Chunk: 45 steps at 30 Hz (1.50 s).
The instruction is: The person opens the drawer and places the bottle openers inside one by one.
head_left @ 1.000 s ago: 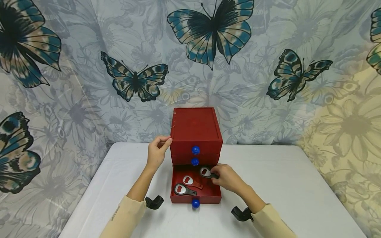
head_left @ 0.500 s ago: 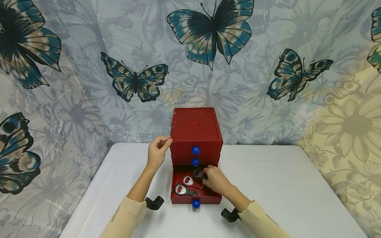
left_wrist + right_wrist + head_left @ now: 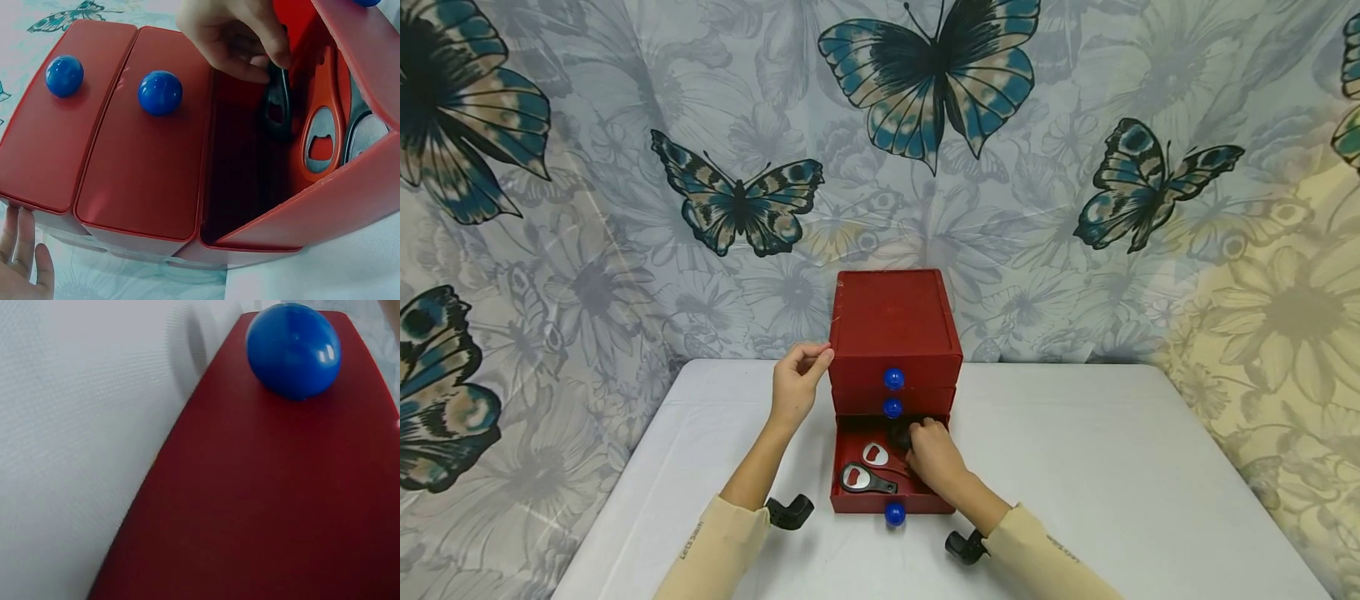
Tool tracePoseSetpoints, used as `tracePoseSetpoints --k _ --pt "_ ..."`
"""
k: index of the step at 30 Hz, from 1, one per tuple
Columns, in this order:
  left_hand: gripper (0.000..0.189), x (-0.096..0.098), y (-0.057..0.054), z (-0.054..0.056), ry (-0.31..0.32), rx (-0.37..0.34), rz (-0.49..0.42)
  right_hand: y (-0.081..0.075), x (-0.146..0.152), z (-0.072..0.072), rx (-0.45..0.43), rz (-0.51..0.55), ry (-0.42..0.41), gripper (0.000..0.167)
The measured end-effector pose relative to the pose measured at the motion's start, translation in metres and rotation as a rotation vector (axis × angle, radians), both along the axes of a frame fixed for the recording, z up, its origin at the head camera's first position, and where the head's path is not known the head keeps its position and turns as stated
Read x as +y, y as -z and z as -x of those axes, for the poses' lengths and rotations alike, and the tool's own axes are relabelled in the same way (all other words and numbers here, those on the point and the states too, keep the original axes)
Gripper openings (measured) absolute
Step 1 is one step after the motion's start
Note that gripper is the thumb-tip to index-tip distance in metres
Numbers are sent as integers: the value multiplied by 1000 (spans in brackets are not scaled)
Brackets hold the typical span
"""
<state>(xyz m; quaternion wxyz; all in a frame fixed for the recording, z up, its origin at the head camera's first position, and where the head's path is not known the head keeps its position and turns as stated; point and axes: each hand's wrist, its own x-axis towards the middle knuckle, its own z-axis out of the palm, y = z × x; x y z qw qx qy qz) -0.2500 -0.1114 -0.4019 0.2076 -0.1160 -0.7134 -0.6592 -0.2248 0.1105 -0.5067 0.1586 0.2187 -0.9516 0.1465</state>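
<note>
My right hand (image 3: 936, 454) is inside the pulled-out bottom drawer (image 3: 925, 503), pinching the handle of a black bottle opener (image 3: 277, 112) near the drawer's back. That opener's head points down towards the drawer floor in the left wrist view. Beside it lie a red bottle opener (image 3: 325, 125) and another black bottle opener (image 3: 859, 477) with a metal head. My left hand (image 3: 796, 387) touches the left side of the red drawer cabinet (image 3: 895, 312), its fingers fairly straight. The right wrist view shows the drawer's front but not the right hand's grip.
Two upper drawers are closed, each with a blue knob (image 3: 893, 379). A further blue knob (image 3: 294, 351) sticks out from the bottom drawer's front. The cabinet stands on a white-covered table (image 3: 1075, 467), before a butterfly-patterned cloth (image 3: 1000, 217).
My right hand has moved left and deeper into the drawer, lowering the black bottle opener towards its back. The left hand has stayed in place.
</note>
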Motion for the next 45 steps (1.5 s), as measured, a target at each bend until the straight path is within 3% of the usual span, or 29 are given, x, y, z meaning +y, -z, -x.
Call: tracePoseSetpoints --k 4,13,30,34,38,42,45 --pt "19 0 -1 0 -2 7 -6 1 -2 -2 -10 -35 25 18" --pt "19 1 0 0 -7 2 -4 -1 -7 -4 -166 -78 47 18" --pt "20 1 -2 -3 -1 -8 -7 -1 -4 -8 -177 -23 26 16" --pt "20 2 -2 -3 -1 -3 -8 -13 0 -14 -233 58 18 16" --pt "20 2 -2 -2 4 7 -10 -29 7 -24 -324 206 -40 14" --pt "19 2 -1 -2 2 14 -14 -41 15 -36 -462 363 -146 8" --pt "18 2 -1 -3 -1 17 -15 -48 19 -48 -644 507 -247 12"
